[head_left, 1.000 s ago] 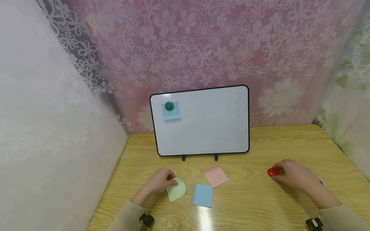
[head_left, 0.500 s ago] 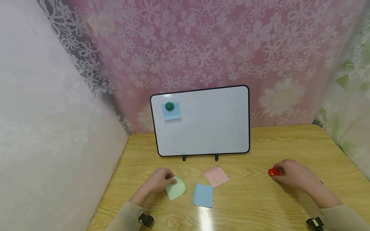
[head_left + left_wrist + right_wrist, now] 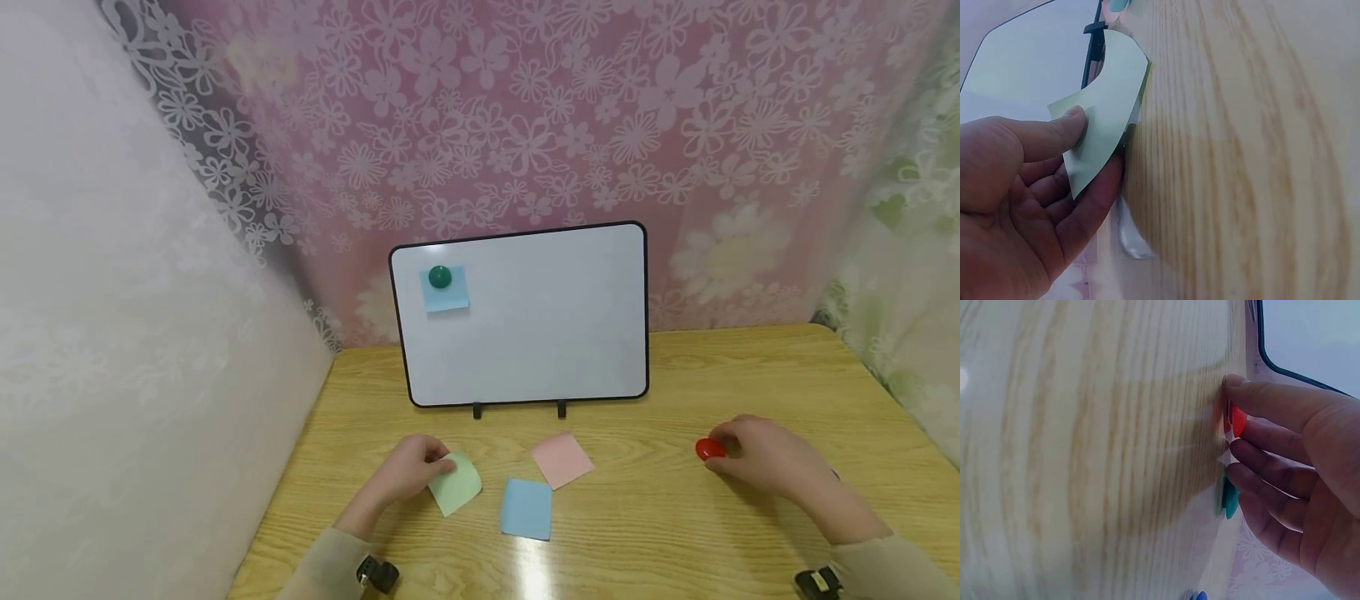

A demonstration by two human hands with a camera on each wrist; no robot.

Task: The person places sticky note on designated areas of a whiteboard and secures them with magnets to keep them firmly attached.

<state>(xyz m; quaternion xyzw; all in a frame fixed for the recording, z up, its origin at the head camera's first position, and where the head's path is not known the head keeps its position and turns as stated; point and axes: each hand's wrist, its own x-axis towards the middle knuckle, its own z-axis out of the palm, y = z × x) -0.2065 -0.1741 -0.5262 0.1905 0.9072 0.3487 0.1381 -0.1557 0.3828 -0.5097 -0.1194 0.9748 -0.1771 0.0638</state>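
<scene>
My left hand (image 3: 407, 469) pinches a pale green sticky note (image 3: 459, 487) between thumb and fingers. In the left wrist view the note (image 3: 1110, 103) curves upward, its edge tilted off the wooden table. Over at the right, the thumb and fingers of my right hand (image 3: 765, 457) pinch a round red magnet (image 3: 709, 449) close to the tabletop. A green magnet (image 3: 1230, 497) shows by the lower fingers in the right wrist view, and a blue magnet (image 3: 1200, 595) sits at the bottom edge. A pink sticky note (image 3: 562, 460) and a blue sticky note (image 3: 526, 508) lie between the hands.
A black-framed whiteboard (image 3: 540, 325) stands at the back on small black feet. At its upper left, a green magnet (image 3: 440, 277) holds a light blue note (image 3: 447, 300). Patterned curtains surround the wooden table (image 3: 637, 533) at the back and sides.
My left hand has shifted slightly up and left, and the green note has come up with it. The right hand stays at the red magnet, nearly still.
</scene>
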